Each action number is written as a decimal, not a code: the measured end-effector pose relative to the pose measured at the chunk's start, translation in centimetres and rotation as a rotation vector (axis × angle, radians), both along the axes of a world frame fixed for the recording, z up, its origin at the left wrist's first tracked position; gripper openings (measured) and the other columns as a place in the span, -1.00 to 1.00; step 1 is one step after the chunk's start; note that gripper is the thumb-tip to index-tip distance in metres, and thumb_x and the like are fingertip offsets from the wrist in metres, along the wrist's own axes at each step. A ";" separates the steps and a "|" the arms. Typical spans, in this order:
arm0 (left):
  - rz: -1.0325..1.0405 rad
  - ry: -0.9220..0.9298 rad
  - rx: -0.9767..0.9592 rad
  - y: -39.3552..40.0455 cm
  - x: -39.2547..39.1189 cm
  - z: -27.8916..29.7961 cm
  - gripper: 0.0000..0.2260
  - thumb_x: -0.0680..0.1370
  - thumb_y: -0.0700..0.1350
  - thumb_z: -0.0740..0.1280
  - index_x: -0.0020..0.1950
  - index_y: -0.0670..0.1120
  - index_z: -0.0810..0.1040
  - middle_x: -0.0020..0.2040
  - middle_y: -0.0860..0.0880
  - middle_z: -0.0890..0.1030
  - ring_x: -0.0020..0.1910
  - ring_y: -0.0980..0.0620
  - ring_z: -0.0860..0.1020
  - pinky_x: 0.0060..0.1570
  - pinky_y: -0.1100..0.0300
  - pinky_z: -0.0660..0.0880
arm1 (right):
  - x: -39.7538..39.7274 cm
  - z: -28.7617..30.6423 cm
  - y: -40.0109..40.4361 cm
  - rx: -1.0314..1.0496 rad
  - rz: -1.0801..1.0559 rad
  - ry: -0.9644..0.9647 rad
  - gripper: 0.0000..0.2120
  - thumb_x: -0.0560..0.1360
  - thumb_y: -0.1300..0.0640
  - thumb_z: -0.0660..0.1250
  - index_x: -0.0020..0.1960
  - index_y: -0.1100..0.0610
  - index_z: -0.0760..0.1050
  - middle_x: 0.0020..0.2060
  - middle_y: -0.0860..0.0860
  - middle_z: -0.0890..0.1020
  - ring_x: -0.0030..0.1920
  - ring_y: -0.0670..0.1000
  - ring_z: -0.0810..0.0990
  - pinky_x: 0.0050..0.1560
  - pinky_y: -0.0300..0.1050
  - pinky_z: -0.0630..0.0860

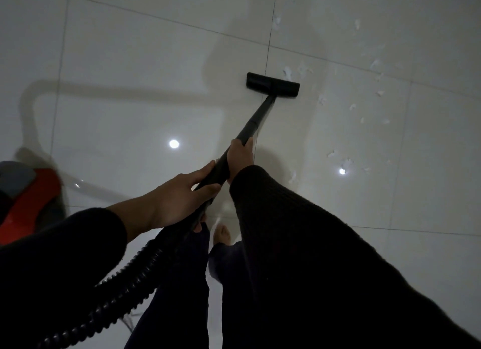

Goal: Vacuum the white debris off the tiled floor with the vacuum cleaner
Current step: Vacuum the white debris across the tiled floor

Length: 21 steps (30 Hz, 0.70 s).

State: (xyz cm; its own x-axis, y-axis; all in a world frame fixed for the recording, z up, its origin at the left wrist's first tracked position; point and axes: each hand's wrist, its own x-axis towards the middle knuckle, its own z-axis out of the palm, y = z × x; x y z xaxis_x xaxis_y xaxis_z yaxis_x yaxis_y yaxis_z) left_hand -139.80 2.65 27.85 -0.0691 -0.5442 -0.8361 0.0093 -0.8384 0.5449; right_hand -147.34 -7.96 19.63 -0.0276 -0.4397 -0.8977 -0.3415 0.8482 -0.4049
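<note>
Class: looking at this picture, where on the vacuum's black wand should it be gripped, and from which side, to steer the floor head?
Grip the wand on its upper straight section, from above: right hand ahead, left hand near the hose. The long, slanted tube gives leverage over the floor head.

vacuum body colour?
Red with a grey top, on the vacuum body at the left edge of the head view.

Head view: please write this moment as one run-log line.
phase: vacuuming | left hand: shut on wand | right hand: shut on wand | nozzle: on floor | debris: remains right of nozzle
</note>
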 end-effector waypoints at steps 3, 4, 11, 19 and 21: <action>-0.018 -0.014 -0.006 -1.1 0.3 -0.4 -0.49 0.60 0.00 0.19 0.49 0.24 0.07 -0.47 0.03 0.61 -0.47 0.00 0.60 -0.32 0.22 0.55 | 0.2 -0.4 -0.8 -0.007 -0.003 0.007 -0.44 0.61 0.14 0.09 0.58 -0.05 0.06 0.26 0.10 0.43 0.24 0.18 0.48 0.32 0.23 0.44; -0.026 -0.028 -0.013 -1.5 0.3 -0.6 -0.49 0.60 0.01 0.19 0.49 0.24 0.08 -0.45 0.02 0.61 -0.45 0.00 0.61 -0.27 0.17 0.56 | 0.2 -0.5 -1.2 -0.010 0.001 0.011 -0.43 0.61 0.14 0.09 0.59 -0.06 0.04 0.29 0.11 0.43 0.23 0.17 0.49 0.32 0.22 0.44; 0.019 -0.055 -0.037 -5.5 0.7 -1.6 -0.50 0.59 0.02 0.20 0.49 0.23 0.10 -0.39 0.11 0.58 -0.49 0.15 0.58 -0.26 0.19 0.53 | 0.9 -1.4 -6.0 -0.027 0.059 0.023 -0.40 0.62 0.13 0.08 0.61 -0.10 -0.04 0.34 0.12 0.43 0.19 0.14 0.50 0.30 0.17 0.46; 0.086 -0.029 0.051 -12.0 1.8 -1.0 -0.49 0.59 0.03 0.21 0.47 0.28 0.09 -0.37 -0.08 0.65 -0.44 -0.04 0.63 -0.45 0.26 0.52 | 2.2 -0.9 -13.0 -0.006 0.125 0.004 -0.41 0.66 0.14 0.05 0.62 -0.07 -0.09 0.12 0.07 0.42 -0.03 0.01 0.41 0.13 -0.03 0.39; 0.098 -0.034 0.063 -13.4 2.1 -0.6 -0.49 0.59 0.02 0.20 0.48 0.28 0.08 -0.38 -0.10 0.63 -0.49 -0.01 0.61 -0.48 0.30 0.50 | 2.6 -0.7 -14.2 -0.008 0.135 -0.008 -0.40 0.65 0.14 0.05 0.62 -0.08 -0.09 0.09 0.04 0.40 -0.10 -0.02 0.41 0.12 -0.04 0.40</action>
